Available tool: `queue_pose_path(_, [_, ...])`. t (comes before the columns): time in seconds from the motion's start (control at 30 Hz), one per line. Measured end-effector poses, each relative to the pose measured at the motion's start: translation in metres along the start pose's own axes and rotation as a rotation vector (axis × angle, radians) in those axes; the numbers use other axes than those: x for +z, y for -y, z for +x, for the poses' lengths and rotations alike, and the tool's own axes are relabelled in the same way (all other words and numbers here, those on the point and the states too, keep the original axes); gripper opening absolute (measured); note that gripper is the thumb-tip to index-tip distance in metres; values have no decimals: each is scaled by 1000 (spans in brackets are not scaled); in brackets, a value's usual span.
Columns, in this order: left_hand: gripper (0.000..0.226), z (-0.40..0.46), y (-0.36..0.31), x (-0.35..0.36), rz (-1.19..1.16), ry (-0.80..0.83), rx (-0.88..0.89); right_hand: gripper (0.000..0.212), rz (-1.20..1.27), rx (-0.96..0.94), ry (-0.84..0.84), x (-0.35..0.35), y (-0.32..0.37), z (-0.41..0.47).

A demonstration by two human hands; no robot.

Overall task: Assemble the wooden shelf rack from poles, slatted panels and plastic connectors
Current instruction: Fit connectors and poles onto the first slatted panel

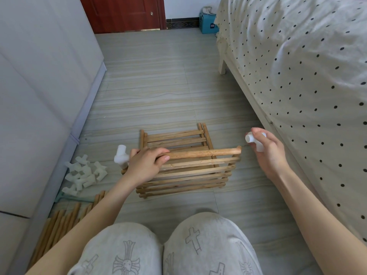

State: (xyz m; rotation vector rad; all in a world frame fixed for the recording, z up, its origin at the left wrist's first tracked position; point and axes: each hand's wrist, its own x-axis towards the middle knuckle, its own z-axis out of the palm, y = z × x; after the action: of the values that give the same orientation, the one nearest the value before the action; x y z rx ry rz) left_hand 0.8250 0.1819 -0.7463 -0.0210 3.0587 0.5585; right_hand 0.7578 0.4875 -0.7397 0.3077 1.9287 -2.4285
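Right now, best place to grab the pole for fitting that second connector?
Take the pole mid-shaft from above, roughly where the left hand wraps it. It lies level over the slatted panels; the right end is bare and should stay clear for the connector in the right hand.

The pole (200, 153) is smooth, bare wood; the slatted panels (186, 175) are rougher, unpainted wood. The connectors (83, 175) at nine o'clock are milky, matt plastic. The floor (168, 92) is faintly glossy tile; the bedcover (297, 66) is dotted cloth.
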Motion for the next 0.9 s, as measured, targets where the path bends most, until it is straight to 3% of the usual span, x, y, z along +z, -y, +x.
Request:
queue_pose_path(0.2, [31, 4, -1, 3, 50, 0, -26, 9, -248, -66, 19, -6, -14, 1])
queue_pose_path(0.4, [29, 3, -2, 3, 39, -32, -34, 5, -281, -81, 50, -5, -31, -2])
queue_pose_path(0.73, [25, -9, 10, -6, -64, -122, -29, 55, -367, -148, 118, 16, -23, -6])
queue_pose_path(0.9, [24, -12, 14, -12, -133, -153, -62, 42, -373, -213, 165, 29, -19, -6])
